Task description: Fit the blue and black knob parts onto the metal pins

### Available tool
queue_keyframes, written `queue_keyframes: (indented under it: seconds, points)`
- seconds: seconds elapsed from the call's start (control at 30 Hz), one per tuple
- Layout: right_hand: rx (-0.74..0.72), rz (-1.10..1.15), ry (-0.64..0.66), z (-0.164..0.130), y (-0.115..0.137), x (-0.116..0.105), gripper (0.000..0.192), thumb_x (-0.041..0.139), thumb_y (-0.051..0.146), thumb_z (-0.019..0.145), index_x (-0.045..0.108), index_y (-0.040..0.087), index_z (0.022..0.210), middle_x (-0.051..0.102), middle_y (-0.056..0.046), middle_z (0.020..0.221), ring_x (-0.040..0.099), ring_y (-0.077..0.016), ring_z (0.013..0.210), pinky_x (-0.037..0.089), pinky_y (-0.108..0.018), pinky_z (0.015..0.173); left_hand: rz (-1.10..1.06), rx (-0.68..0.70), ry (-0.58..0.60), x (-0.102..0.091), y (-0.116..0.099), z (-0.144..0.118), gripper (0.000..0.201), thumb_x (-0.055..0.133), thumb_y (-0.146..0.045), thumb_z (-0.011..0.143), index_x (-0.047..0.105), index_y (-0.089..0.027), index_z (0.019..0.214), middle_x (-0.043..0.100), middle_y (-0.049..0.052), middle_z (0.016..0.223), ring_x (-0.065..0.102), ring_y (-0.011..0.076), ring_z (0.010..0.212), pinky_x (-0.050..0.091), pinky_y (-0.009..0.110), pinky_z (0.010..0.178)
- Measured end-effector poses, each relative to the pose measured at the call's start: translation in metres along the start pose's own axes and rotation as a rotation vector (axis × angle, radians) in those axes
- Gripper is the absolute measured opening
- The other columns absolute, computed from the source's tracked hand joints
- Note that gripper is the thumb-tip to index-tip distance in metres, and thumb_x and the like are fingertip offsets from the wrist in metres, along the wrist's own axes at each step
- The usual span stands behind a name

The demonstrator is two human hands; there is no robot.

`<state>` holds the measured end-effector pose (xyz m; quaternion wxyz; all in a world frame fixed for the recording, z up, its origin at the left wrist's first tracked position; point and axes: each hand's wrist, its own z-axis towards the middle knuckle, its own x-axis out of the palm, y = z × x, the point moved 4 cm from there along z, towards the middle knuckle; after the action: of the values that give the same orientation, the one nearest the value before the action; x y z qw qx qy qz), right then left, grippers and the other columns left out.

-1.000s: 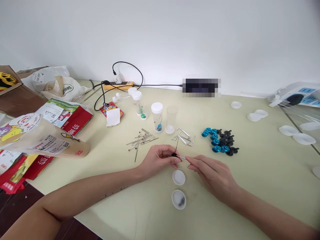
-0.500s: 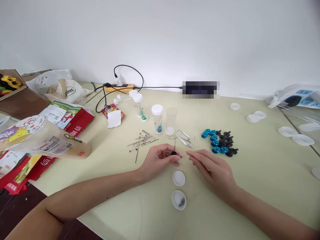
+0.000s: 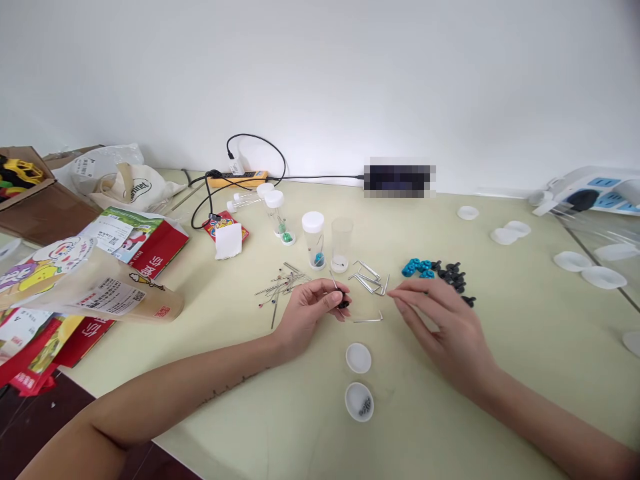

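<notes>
My left hand (image 3: 311, 308) pinches a small black knob with a thin metal pin (image 3: 341, 298) sticking up from it. My right hand (image 3: 440, 320) hovers with fingers apart and holds nothing, its fingertips near the pile of blue and black knobs (image 3: 434, 270). One L-shaped hex key (image 3: 369, 319) lies loose on the table between my hands. More hex keys (image 3: 369, 276) lie in a heap just behind it. Two white caps sit in front of my hands: an empty one (image 3: 359, 357) and one with small dark bits (image 3: 359, 401).
Loose pins (image 3: 280, 285) lie left of my left hand. Clear vials with white lids (image 3: 313, 239) stand behind. Snack packages (image 3: 100, 267) and a cardboard box (image 3: 30, 193) crowd the left. White caps (image 3: 580, 267) and a power strip (image 3: 595, 190) are at the right.
My right hand let go of the hex key, which now lies on the table, and moved right toward the knobs. My left hand lifted slightly with the black knob.
</notes>
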<state>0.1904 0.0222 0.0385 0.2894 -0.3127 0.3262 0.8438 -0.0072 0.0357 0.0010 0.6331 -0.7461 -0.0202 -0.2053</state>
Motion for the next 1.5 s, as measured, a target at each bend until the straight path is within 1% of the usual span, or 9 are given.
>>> queue_keyframes:
  seconds: [0.23,0.4,0.53,0.77,0.93,1.13,1.27,1.4,1.5]
  points:
    - [0.022,-0.603,0.154,0.025,-0.047,-0.04,0.022,0.045,0.028,0.091,0.063,0.018,0.097,0.064,-0.012,0.091,0.054,-0.0273,0.081,0.037,-0.039,0.065,-0.082,-0.009,-0.005,-0.003,0.002,0.003,0.022,0.072,-0.022,0.069,0.06,-0.017,0.087,0.063,0.002,0.084,0.062,0.0127,0.08,0.045,0.03,0.084]
    - [0.103,-0.455,0.176,0.022,-0.101,-0.036,0.022,0.05,0.036,0.089,0.066,0.021,0.092,0.064,-0.009,0.087,0.054,-0.023,0.077,0.041,-0.036,0.066,-0.071,-0.039,0.02,-0.001,0.001,0.003,0.022,0.07,-0.023,0.072,0.063,-0.015,0.09,0.065,0.005,0.091,0.063,0.016,0.086,0.044,0.034,0.088]
    - [0.107,-0.4,0.17,0.02,-0.115,-0.023,0.019,0.052,0.034,0.088,0.067,0.023,0.084,0.064,-0.006,0.081,0.052,-0.0225,0.071,0.041,-0.036,0.061,-0.051,-0.048,0.037,0.001,0.0,0.003,0.022,0.069,-0.024,0.073,0.065,-0.014,0.092,0.066,0.007,0.092,0.063,0.0153,0.082,0.046,0.032,0.084]
    - [0.16,-0.303,-0.036,0.032,-0.061,-0.04,0.017,0.046,0.028,0.091,0.063,0.023,0.089,0.064,-0.008,0.087,0.056,-0.0228,0.079,0.041,-0.035,0.067,-0.095,-0.074,0.095,0.001,0.002,0.005,0.019,0.072,-0.023,0.07,0.065,-0.015,0.086,0.064,0.003,0.083,0.059,0.0095,0.065,0.046,0.024,0.064]
    - [0.037,-0.149,0.104,0.013,-0.017,-0.011,0.015,0.047,0.024,0.091,0.061,0.021,0.088,0.064,-0.005,0.084,0.059,-0.0182,0.076,0.044,-0.03,0.064,-0.106,-0.08,0.091,0.0,0.003,0.005,0.019,0.072,-0.019,0.069,0.065,-0.015,0.086,0.064,0.003,0.082,0.061,0.0093,0.068,0.047,0.023,0.067]
    - [0.151,-0.177,0.327,-0.01,-0.017,0.019,0.014,0.044,0.026,0.091,0.056,0.021,0.088,0.062,-0.002,0.084,0.058,-0.0152,0.066,0.041,-0.027,0.052,-0.154,-0.062,0.075,-0.004,0.004,0.005,0.016,0.07,-0.018,0.071,0.065,-0.016,0.085,0.064,0.004,0.091,0.062,0.0092,0.071,0.048,0.023,0.072]
    - [0.156,-0.124,0.322,-0.01,-0.015,0.021,0.014,0.04,0.024,0.092,0.052,0.021,0.085,0.061,-0.004,0.091,0.057,-0.0141,0.065,0.042,-0.027,0.053,-0.145,-0.053,0.064,-0.004,0.004,0.006,0.015,0.071,-0.015,0.069,0.063,-0.015,0.082,0.062,0.003,0.095,0.062,0.0095,0.072,0.048,0.024,0.074]
    - [0.227,0.132,0.305,-0.014,-0.008,0.022,0.012,0.041,0.023,0.092,0.045,0.022,0.081,0.057,-0.006,0.109,0.059,-0.0123,0.073,0.047,-0.026,0.059,-0.133,-0.045,0.054,0.0,0.003,0.005,0.016,0.072,-0.015,0.068,0.063,-0.015,0.081,0.062,0.002,0.094,0.063,0.0111,0.073,0.049,0.027,0.077]
    - [0.292,0.308,0.336,-0.018,-0.004,0.024,0.009,0.041,0.023,0.093,0.049,0.024,0.089,0.061,-0.002,0.096,0.058,-0.0117,0.071,0.048,-0.025,0.061,-0.147,-0.076,0.058,0.003,0.006,0.003,0.015,0.072,-0.015,0.068,0.063,-0.016,0.08,0.064,0.002,0.091,0.064,0.0121,0.073,0.049,0.027,0.075]
